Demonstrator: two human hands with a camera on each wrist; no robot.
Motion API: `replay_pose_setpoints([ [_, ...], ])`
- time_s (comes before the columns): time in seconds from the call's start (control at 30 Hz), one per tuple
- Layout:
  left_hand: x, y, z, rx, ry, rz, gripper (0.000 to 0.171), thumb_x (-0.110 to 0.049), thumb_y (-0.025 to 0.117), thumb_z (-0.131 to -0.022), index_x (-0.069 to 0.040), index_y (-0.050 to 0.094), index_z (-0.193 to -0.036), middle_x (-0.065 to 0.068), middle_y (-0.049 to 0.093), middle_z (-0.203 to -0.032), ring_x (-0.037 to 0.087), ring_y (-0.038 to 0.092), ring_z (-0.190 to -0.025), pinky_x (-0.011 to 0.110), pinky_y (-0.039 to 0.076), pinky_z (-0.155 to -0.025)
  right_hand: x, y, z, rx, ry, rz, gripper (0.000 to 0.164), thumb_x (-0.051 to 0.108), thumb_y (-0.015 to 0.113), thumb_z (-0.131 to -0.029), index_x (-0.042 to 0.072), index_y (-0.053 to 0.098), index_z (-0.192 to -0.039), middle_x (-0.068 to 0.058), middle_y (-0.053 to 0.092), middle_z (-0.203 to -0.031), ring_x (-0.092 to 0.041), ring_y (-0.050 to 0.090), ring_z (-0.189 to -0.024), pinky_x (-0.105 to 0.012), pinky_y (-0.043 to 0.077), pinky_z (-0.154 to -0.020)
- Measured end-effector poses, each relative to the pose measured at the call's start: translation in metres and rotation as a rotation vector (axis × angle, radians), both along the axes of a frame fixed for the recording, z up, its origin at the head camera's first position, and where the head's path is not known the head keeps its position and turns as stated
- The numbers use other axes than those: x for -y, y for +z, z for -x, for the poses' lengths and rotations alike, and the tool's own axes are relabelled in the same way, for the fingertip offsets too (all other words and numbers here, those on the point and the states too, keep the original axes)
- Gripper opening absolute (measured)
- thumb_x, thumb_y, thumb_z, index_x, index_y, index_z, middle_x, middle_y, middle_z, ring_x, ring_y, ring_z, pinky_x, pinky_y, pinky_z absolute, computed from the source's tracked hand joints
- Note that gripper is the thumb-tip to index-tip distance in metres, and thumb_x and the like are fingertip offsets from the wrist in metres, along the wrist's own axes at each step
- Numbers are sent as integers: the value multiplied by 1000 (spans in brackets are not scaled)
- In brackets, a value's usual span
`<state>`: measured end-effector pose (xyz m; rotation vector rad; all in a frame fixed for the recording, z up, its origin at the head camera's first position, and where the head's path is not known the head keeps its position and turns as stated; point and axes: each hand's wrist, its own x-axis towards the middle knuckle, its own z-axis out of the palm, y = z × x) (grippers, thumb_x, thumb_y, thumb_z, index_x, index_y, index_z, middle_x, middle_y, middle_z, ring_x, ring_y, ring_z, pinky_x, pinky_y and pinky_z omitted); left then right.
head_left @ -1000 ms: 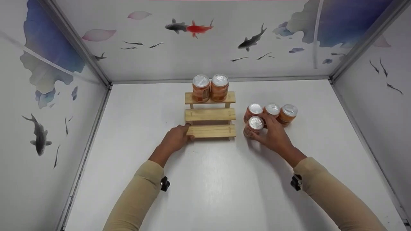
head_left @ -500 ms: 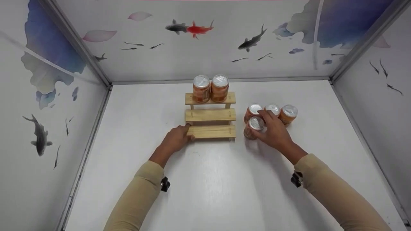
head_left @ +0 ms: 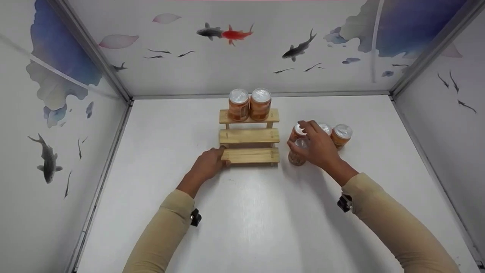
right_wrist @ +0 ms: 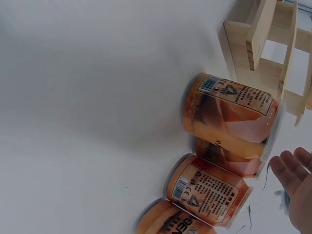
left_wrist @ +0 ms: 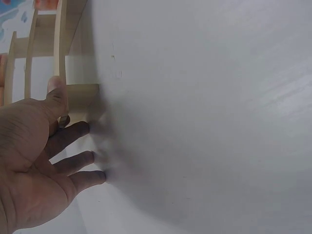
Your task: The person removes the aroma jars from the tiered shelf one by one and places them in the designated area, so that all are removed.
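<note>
A three-step wooden rack stands mid-table, and my left hand grips the left end of its lowest step. In the left wrist view the thumb lies on the plank's edge, with a finger behind it; the other fingers spread toward the table. Right of the rack, orange cans with silver lids stand upright in a cluster. Over the front can hovers my right hand, its fingers loosely extended. The right wrist view shows the fingers apart from that can's lid.
Two more orange cans, a left one and a right one, stand side by side on the rack's top step. Behind the front can are a left can and a right can, with another between them. Printed walls enclose the white table.
My right hand has let go of the front can and risen a little, its fingers straightening. The cans stay in place. The left hand has kept its grip on the rack.
</note>
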<state>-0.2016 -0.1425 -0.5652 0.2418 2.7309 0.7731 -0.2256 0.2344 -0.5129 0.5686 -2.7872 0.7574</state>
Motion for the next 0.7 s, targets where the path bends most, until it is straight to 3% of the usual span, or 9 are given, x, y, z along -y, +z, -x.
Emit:
replay_pose_setpoints([
  [0.5,-1,1,1,-7,-4,9,55,-36,69,-110,-8,58,-156,20,75,-134,37,71,-126,56,56,-108,44,26,23,-33,69,65,76,40,83,-100,1,52,-158,-23,64,-141,-39,71,-121,-55,63,-93],
  [0.7,-1,1,1,-1,-3,31,54,-35,70,-110,-9,58,-156,21,75,-131,38,72,-124,56,57,-105,57,34,30,-25,87,89,76,38,84,-100,2,51,-159,-22,63,-142,-41,70,-122,-57,61,-100],
])
